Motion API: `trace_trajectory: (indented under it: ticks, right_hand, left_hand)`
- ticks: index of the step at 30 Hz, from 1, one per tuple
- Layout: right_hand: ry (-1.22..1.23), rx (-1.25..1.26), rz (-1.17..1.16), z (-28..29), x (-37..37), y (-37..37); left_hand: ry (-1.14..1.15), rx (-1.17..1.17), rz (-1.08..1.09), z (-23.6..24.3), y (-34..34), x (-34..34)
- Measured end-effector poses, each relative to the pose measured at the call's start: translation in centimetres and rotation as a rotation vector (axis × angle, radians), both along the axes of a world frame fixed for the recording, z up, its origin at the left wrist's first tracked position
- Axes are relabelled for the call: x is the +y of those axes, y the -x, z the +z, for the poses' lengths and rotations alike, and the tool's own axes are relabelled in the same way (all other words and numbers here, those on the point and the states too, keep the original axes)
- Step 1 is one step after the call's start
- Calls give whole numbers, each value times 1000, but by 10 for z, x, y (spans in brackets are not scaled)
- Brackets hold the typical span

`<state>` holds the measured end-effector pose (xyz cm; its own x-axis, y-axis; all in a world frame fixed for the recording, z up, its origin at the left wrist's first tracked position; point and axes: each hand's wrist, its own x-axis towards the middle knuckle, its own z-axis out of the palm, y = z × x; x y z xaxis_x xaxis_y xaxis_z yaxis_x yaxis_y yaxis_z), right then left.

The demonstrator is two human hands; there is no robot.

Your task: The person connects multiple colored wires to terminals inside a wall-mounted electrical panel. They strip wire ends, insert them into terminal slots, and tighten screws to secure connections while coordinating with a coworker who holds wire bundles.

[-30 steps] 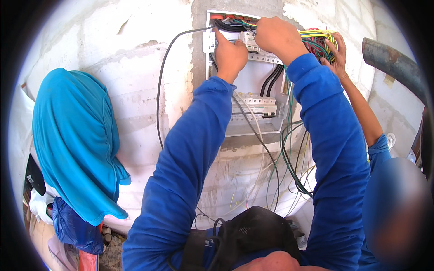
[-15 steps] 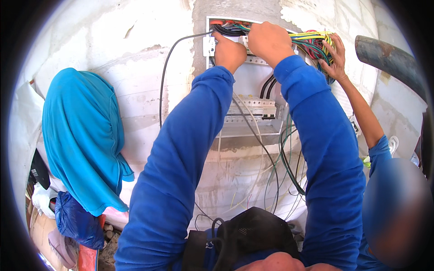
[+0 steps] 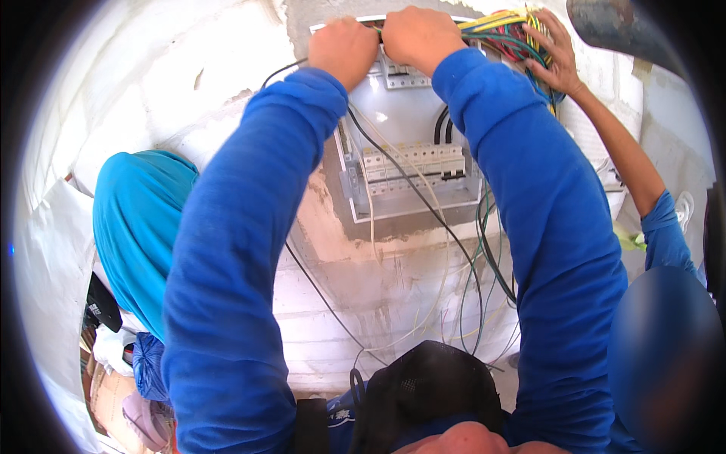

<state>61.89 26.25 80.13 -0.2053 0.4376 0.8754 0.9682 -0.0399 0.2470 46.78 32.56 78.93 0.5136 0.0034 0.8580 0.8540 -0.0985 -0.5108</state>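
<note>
Cloth (image 3: 140, 227) in teal hangs in folds near the left end of the wall (image 3: 227, 102), a blue plastic bag (image 3: 150, 367) just below it. Right of these, a dark cable (image 3: 283, 70) arcs over the wall toward the upper left corner of the open electrical box (image 3: 393, 113). At that corner sits the left hand (image 3: 344, 51), its fingers curled together and its back to the view; the fingertips are hidden, so I cannot tell whether they clamp on anything. From below its wrist a dark wire (image 3: 408, 180) slants across the box and over the bottom edge, a pale wire near it. The right hand (image 3: 420, 38) is at the middle of the top edge, close beside the left, fingers folded into a fist; what they grip, if anything, I cannot tell. Under it shows an upper breaker row (image 3: 408, 77), while a lower breaker row (image 3: 414, 163) lies along the bottom edge. By the box's upper right corner, a bundle of yellow, green and red wires (image 3: 499, 34) stretches right to a co-worker's hand (image 3: 558, 60), its fingers spread against the wires, with a dark pipe (image 3: 628, 30) beyond
</note>
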Motion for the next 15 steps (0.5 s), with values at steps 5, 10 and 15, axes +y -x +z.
trace_trajectory:
  ticks: [5,10,15]
  right_hand:
    - [-129,47,112,-9,9,-5]
    - [-143,-27,99,-9,7,-7]
    - [-124,7,120,-10,5,-9]
  left_hand:
    - [-180,131,251,-16,12,4]
    - [-34,87,274,-14,11,14]
    - [160,54,363,-1,0,14]
